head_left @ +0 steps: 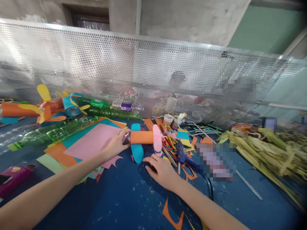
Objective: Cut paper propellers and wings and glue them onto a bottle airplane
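Note:
A small plastic bottle wrapped in orange paper point(142, 137) lies sideways on the blue table, shaped like a toy plane. Blue paper wings point(137, 154) stick out on both sides, and pink paper blades point(157, 137) sit at its right end. My left hand point(117, 143) is closed around the bare, clear left end of the bottle. Below the front wing's tip is my right hand point(163, 171), thumb and fingers apart with nothing between them; whether a fingertip touches the wing, I cannot tell.
Coloured paper sheets point(91, 140) and green bottles point(52, 131) lie left, near a purple tool point(15, 179). Right are a blue glue gun point(184, 156), paper scraps point(174, 214) and dried husks point(263, 156). A perforated metal screen point(153, 64) stands behind; people show through it.

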A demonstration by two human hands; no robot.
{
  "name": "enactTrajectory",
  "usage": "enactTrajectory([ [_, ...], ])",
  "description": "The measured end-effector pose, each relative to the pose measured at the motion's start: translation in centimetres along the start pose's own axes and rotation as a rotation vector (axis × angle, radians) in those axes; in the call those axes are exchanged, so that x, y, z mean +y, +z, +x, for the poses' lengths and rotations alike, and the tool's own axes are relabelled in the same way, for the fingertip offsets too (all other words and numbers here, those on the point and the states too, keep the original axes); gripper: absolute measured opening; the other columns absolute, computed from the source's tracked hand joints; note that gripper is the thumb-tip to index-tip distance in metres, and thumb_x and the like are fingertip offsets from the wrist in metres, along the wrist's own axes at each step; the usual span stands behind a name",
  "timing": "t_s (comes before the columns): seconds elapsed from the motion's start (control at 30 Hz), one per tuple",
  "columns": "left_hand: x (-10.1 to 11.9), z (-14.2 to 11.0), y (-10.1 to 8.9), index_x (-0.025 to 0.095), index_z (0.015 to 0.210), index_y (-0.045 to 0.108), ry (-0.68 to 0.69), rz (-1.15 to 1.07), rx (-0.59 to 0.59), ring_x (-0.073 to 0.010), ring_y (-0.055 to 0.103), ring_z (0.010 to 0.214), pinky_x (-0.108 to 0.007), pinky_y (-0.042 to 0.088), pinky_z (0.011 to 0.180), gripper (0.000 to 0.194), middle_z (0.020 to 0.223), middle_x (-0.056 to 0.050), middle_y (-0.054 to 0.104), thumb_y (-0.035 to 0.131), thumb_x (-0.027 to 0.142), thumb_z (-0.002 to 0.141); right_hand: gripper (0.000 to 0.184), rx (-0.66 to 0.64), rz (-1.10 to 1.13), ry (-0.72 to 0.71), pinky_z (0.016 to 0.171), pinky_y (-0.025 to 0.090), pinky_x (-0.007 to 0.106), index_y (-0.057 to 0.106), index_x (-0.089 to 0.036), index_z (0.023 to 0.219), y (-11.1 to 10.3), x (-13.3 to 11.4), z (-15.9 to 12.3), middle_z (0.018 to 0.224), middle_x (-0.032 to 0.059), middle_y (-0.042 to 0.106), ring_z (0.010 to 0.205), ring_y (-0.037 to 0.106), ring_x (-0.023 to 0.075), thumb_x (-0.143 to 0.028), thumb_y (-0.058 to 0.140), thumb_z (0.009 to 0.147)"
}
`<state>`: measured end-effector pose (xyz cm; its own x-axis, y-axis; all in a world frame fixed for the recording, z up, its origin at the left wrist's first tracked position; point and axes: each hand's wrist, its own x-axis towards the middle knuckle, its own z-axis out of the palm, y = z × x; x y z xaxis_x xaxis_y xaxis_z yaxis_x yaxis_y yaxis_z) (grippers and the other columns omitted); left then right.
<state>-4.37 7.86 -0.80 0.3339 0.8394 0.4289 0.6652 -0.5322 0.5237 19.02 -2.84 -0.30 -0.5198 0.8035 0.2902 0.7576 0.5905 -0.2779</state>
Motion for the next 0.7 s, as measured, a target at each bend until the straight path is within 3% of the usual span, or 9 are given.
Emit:
enactTrajectory([
  [0.27,0.25,-0.01,0.04,0.025,0.126,0.038,-0.013,-0.058,0.014,-0.0259,0.043,0.120,-0.040,0.038,0.098,0.063,0.127,-0.005,0.049,0.057,0.018,0.066,0.011,0.056,0.033,0.027,0.061,0.036,0.024,0.048,-0.021,0.095,0.42,0.31,0.01,0.076,-0.0013,0.051,0.067,0.051,0.0134,-0.018,0.046,0.084],
  [0.7,0.40,0.05,0.02,0.026,0.125,0.038,0.025,-0.008,0.017,-0.0266,0.042,0.119,-0.041,0.037,0.097,0.062,0.124,-0.006,0.049,0.058,0.019,0.066,0.005,0.045,0.003,0.018,0.062,0.035,0.023,0.049,-0.020,0.087,0.28,0.26,0.03,0.078,-0.0010,0.050,0.068,0.050,0.0129,-0.017,0.047,0.084],
])
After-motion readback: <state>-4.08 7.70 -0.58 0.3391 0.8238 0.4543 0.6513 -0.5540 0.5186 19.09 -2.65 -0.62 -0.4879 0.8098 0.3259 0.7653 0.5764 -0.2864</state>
